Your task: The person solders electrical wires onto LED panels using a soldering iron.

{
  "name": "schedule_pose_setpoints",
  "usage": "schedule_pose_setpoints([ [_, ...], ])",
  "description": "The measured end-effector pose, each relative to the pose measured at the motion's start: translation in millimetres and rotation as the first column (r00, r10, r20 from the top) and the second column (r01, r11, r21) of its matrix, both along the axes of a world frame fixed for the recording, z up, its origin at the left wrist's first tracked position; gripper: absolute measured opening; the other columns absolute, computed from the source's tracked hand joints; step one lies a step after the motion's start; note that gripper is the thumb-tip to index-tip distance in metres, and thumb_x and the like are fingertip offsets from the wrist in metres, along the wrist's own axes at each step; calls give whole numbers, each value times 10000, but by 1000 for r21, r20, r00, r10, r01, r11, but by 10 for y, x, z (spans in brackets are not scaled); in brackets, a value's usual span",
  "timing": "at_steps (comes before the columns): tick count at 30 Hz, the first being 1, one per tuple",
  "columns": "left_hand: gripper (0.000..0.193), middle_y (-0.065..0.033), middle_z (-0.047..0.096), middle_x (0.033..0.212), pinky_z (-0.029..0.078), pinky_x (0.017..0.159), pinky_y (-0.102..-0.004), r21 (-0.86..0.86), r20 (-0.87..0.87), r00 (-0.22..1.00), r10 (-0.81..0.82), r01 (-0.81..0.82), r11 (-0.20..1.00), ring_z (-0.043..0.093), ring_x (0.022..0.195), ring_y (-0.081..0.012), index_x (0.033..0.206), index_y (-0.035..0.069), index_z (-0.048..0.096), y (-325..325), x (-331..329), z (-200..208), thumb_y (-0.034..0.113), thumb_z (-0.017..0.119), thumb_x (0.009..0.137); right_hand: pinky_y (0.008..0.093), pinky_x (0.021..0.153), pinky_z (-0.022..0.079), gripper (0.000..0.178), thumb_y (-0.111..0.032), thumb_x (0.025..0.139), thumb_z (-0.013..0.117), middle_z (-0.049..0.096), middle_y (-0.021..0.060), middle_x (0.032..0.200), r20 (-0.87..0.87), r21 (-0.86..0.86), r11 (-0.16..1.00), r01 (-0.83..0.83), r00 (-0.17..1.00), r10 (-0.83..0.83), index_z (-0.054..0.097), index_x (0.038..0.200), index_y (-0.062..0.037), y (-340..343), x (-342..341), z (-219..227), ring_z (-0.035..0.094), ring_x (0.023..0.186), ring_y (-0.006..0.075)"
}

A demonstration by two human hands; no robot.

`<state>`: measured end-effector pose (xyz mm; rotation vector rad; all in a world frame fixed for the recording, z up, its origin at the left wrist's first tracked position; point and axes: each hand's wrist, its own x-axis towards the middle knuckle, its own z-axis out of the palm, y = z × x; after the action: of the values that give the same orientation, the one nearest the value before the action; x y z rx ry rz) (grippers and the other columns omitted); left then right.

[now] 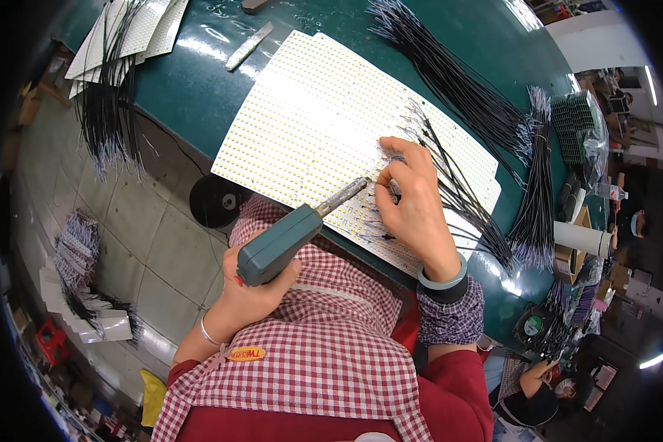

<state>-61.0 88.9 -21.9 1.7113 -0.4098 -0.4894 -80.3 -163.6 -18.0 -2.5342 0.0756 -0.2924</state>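
White LED panel [309,96], flat and thin, dotted with rows of tiny yellowish squares, lying under the right hand [416,195] on top of similar sheets. Thin black wires [453,173] with pale, frayed-looking ends fan across it, just beside and beyond that hand's fingers. The soldering gun [280,247] has a smooth, boxy green body and a slim, scuffed metal barrel.

The left hand [261,291] is wrapped around the gun's handle, its barrel pointing toward the right hand's fingertips. The right hand is bent into a pinch, thumb and forefinger close to the gun's tip (whether a wire sits between them, I cannot tell). Its wrist wears a grey ring [446,278].

Beyond the right hand, on the glossy green tabletop [191,92], lies a loose sheaf of black wires [449,77]; right of the hand is a tied bundle [535,169]. Farther right, clear plastic [595,151] partly covers a ridged dark green stack [569,121], and near it stands an open cardboard box [583,221], contents unclear, beside a white roll [578,237].
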Motion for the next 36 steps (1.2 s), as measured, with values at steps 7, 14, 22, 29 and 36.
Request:
schedule_pose_setpoints([
  [7,149,-61,656,718,465,542,-252,-40,102,992,71,-67,997,618,576,-135,856,1,667,51,-50,-95,38,738,729,423,928,382,73,37,683,618,545,179,1213,-8,-3,1000,3,1000,-3,559,724,26,4,-2,11,470,1124,343],
  [14,141,-63,663,730,462,540,-254,-42,131,989,69,-64,997,629,584,-150,833,7,678,63,-67,-130,40,753,718,427,941,390,85,43,692,625,544,181,1220,-15,-4,1000,-5,1000,5,570,753,22,-1,-9,24,478,1129,348],
  [22,129,-63,682,728,485,551,-232,-83,-20,990,137,-139,987,634,602,-106,851,-18,678,31,-65,-14,1,732,735,409,997,382,93,75,730,586,535,150,1267,-104,106,994,-20,994,31,583,784,-1,-172,-50,39,472,1181,346],
  [29,128,-53,672,714,481,539,-233,-88,-47,989,141,-144,986,618,588,-88,853,-27,668,43,-72,-15,2,732,746,412,1028,352,81,18,740,627,519,146,1304,-102,77,993,-84,991,91,593,809,-6,-149,-126,125,460,1206,347],
  [36,111,-39,671,717,481,544,-225,-81,-25,992,124,-126,989,614,601,-80,860,-21,668,62,-69,-35,-4,722,764,422,1024,346,94,-12,735,651,511,153,1308,-101,15,1000,-27,994,28,581,797,-4,-62,-148,88,453,1207,343],
])
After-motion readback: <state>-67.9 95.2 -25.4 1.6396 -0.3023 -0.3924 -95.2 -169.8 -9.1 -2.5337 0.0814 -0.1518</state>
